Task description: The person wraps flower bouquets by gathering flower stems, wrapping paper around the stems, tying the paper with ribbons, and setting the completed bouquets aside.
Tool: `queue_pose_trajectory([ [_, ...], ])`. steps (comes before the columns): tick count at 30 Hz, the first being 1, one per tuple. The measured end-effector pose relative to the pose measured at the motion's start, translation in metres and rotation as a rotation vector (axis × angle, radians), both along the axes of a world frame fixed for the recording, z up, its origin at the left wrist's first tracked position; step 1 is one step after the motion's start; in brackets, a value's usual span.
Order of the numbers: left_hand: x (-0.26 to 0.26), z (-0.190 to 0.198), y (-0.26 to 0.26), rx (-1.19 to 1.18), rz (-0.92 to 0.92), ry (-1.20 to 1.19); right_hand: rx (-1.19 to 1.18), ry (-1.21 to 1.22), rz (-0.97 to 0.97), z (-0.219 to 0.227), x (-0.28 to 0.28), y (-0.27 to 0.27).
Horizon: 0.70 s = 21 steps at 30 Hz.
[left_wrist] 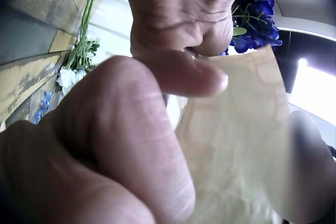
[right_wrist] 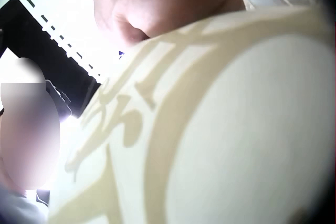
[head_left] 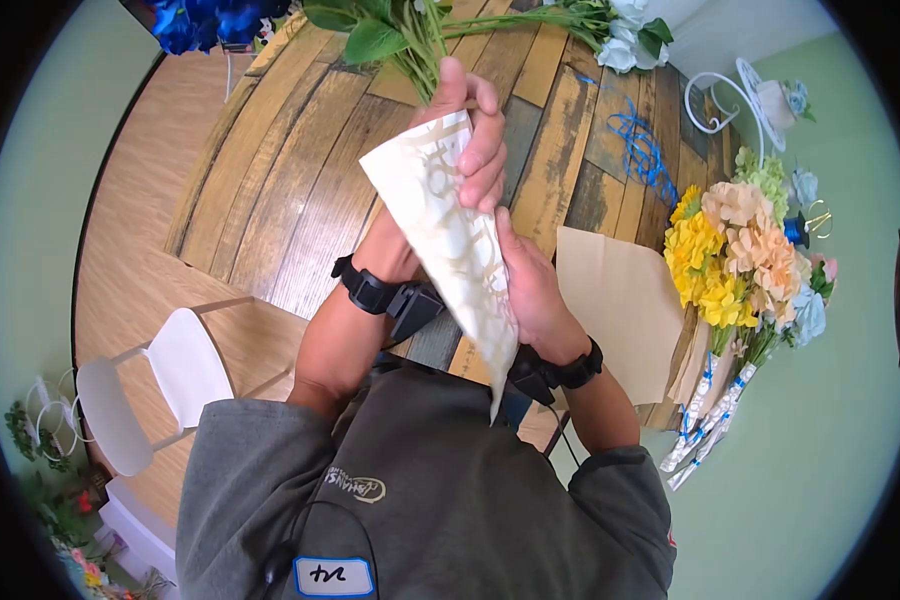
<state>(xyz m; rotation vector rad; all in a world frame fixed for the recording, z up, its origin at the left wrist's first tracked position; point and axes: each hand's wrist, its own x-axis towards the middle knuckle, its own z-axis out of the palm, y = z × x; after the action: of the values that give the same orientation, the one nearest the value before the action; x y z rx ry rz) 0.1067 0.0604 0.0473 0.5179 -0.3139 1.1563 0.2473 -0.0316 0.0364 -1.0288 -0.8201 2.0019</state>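
Note:
A sheet of white wrapping paper [head_left: 440, 215] with tan lettering is rolled into a cone that narrows toward the person's waist. Green flower stems [head_left: 425, 78] with broad leaves come out beyond its upper end. My left hand [head_left: 478, 150] grips the stems and the paper at that wide end, thumb pointing up and fingers curled over the paper's edge. Lower down, my right hand [head_left: 532, 285] holds the paper's right side, its fingers hidden behind the cone. The patterned paper [right_wrist: 247, 124] fills much of the right wrist view.
White flowers [head_left: 625, 40] lie at the table's far side, near curled blue ribbon [head_left: 642, 150]. Brown paper [head_left: 610, 310] lies at the right. Yellow and peach bouquets [head_left: 735, 250] with wrapped stems rest at the right edge. A white chair [head_left: 185, 360] stands at left.

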Motion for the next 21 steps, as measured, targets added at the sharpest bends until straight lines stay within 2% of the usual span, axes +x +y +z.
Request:
queue_pose_trajectory([
  [3,-0.005,0.000,0.001,-0.110,0.000,0.132,-0.046,0.103,-0.030,0.005,-0.002,-0.007],
  [5,-0.008,0.004,0.006,-0.137,0.214,0.439,0.006,-0.054,0.007,-0.001,0.005,-0.015],
  [6,-0.006,-0.005,0.013,-0.126,0.124,0.180,0.004,-0.061,0.011,-0.004,0.008,-0.019],
  [7,-0.006,-0.008,0.014,-0.130,0.126,0.174,0.069,-0.131,0.013,-0.007,0.011,-0.026],
  [9,-0.002,0.016,0.013,-0.254,0.384,0.568,0.131,-0.204,0.015,-0.015,0.016,-0.035],
  [12,0.007,0.024,0.011,-0.239,0.474,0.662,0.180,-0.337,0.047,-0.016,0.026,-0.036],
  [14,0.012,0.033,0.011,-0.224,0.613,0.746,0.483,-0.609,-0.082,-0.006,0.032,-0.032],
  [15,0.013,0.036,0.014,-0.226,0.617,0.735,0.489,-0.617,-0.075,-0.001,0.036,-0.031],
  [17,0.016,0.037,0.025,-0.297,0.774,0.910,0.747,-0.726,-0.308,0.010,0.040,-0.031],
  [18,0.018,0.039,0.030,-0.329,0.784,0.879,0.746,-0.732,-0.307,0.021,0.034,-0.031],
  [19,0.019,0.042,0.031,-0.329,0.778,0.875,0.870,-0.906,-0.361,0.037,0.023,-0.029],
  [20,0.018,0.055,0.032,-0.384,0.754,1.034,0.993,-1.082,-0.415,0.045,0.018,-0.025],
  [21,0.019,0.063,0.034,-0.436,0.726,1.192,0.995,-1.092,-0.420,0.040,0.019,-0.019],
])
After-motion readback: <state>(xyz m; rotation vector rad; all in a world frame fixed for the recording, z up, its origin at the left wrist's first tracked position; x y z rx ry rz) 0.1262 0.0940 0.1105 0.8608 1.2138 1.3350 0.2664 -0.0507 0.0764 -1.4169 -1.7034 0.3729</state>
